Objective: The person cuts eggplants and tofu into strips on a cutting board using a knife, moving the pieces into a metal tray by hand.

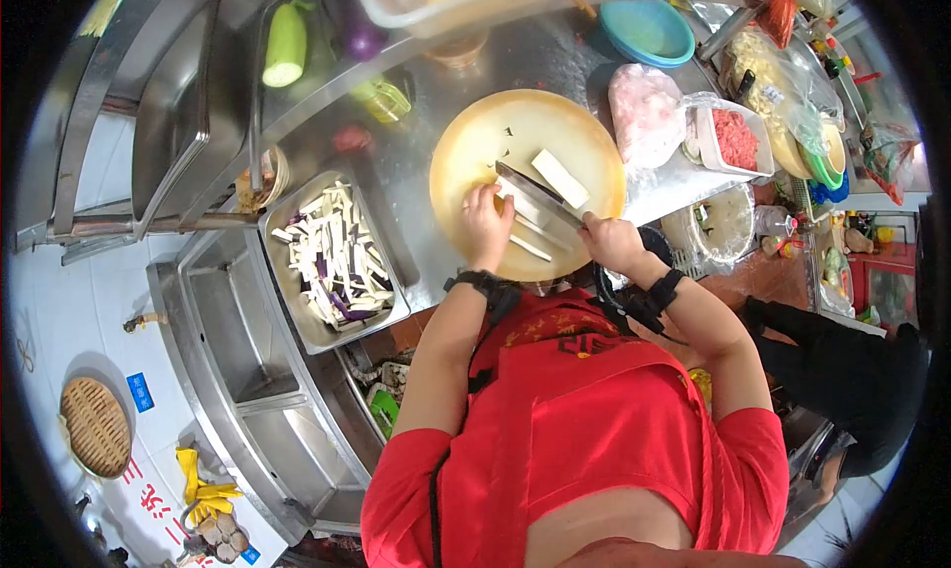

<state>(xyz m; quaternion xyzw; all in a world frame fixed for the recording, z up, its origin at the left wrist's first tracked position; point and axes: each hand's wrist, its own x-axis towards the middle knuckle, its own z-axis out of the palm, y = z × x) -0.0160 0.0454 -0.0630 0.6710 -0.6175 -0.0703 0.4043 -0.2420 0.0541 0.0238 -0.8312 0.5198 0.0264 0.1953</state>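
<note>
My right hand [612, 243] is wrapped round the handle of a kitchen knife [540, 192], its blade lying slantwise over a round cutting board [466, 137]. Beside the blade, my left hand [487, 229] has its fingers bent and closed on a pale piece of eggplant, mostly hidden under the fingers and blade. Thin cut eggplant strips [531, 248] lie on the board just below the knife. A thicker white block of eggplant [560, 179] rests above the blade. To the left, a metal tray [389, 246] holds many eggplant strips with purple skin edges.
Behind the board stand a blue bowl [646, 33] and a bag of pinkish contents [646, 117]. A white container of minced meat [735, 140] sits to the right. Steel sinks [243, 315] are at left; a person in black [842, 380] is at far right.
</note>
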